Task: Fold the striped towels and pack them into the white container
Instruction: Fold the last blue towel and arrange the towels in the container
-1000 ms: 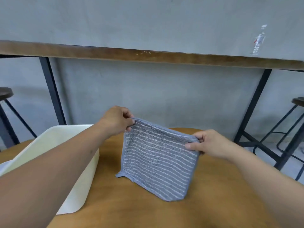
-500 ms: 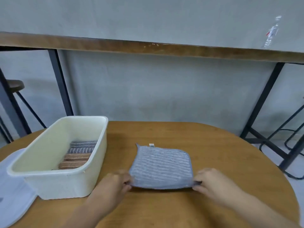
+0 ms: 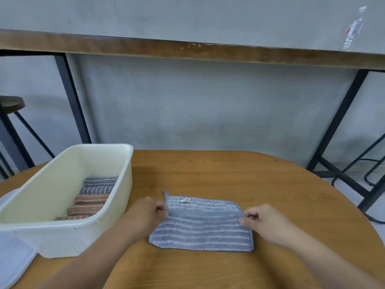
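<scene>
While folded towels (image 3: 93, 195) fill the white container (image 3: 116, 205), both hands (image 3: 145, 213) (image 3: 264, 222) pinch a half-folded blue towel (image 3: 204, 228), not yet packed.

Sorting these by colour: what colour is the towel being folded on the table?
Blue-grey towel with thin white stripes, clearest in the head view.

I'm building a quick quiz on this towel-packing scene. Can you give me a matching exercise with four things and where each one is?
Things:
1. blue-grey striped towel
2. brown striped towels
3. white container
4. left hand

Places:
A. inside the container
B. at the towel's left edge
C. on the table, left of the towel
D. on the table, between both hands

Pairs: 1-D, 2-A, 3-C, 4-B
</scene>
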### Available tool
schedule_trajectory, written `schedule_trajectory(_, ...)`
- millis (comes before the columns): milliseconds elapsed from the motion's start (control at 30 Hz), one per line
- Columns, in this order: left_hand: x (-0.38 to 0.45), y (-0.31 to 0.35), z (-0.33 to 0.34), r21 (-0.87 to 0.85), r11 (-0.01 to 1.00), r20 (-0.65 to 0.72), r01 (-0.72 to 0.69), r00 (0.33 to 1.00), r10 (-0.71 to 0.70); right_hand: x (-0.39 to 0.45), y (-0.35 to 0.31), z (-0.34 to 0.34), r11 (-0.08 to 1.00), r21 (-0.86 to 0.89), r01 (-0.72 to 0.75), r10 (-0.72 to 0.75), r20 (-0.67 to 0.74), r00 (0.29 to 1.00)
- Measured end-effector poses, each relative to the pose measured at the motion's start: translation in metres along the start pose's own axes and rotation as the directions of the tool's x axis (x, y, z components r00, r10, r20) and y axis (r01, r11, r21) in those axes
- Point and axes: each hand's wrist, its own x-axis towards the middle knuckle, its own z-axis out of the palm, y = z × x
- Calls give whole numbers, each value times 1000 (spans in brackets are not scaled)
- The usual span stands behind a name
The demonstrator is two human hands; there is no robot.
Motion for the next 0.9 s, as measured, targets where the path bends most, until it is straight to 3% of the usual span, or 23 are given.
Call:
schedule_trajectory(200, 67, -1, 18, -13, 996, -142, 86, 986, -87, 59, 13, 5, 982, 99, -158, 169, -110, 980)
schedule_trajectory(400, 86, -15, 44, 4, 994, -166, 108, 980, -105, 76, 20, 19, 970, 6, -244, 243, -118, 963)
schedule_trajectory(500, 86, -19, 48, 4, 993, -193, 122, 974, -119, 77, 18, 18, 964, -26, -263, 259, -106, 960)
schedule_trajectory(667, 68, -2, 43, 195, 975, -220, 107, 973, -62, 74, -1, 10, 958, -33, -283, 284, 15, 959)
schedule_trajectory(700, 61, 9, 41, 167, 984, -242, 68, 970, -26, 71, -8, 7, 961, 38, -273, 272, 35, 962)
schedule_trajectory(767, 44, 36, 37, 26, 1000, -244, -17, 970, 23, 63, -27, -1, 896, 352, -271, 265, 64, 962)
schedule_trajectory(833, 26, 66, 31, -222, 972, -185, -71, 982, 29, 53, -52, -12, 677, 690, -256, 254, 108, 961)
schedule_trajectory(900, 7, 92, 20, -436, 895, -113, -94, 992, 49, 42, -78, -25, 491, 848, -201, 209, 109, 972)
